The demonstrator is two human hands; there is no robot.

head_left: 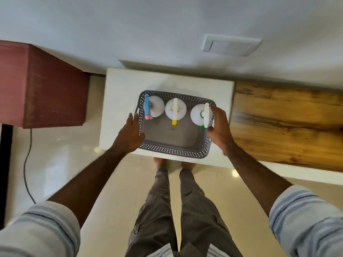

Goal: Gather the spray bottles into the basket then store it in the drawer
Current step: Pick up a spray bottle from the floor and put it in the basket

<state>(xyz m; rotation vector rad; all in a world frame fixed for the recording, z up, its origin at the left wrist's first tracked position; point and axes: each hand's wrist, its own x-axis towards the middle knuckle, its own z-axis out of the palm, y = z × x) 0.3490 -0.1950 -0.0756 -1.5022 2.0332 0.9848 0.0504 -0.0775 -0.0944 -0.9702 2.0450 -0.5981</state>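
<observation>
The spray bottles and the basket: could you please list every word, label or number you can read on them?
None can be read. The three spray bottles show only their tops with coloured nozzles, and the basket bears only a perforated pattern. The wall plate is plain.

basket (pixel 174 147): three spray bottles (pixel 175 109) | hands (pixel 130 135) at sides
</observation>
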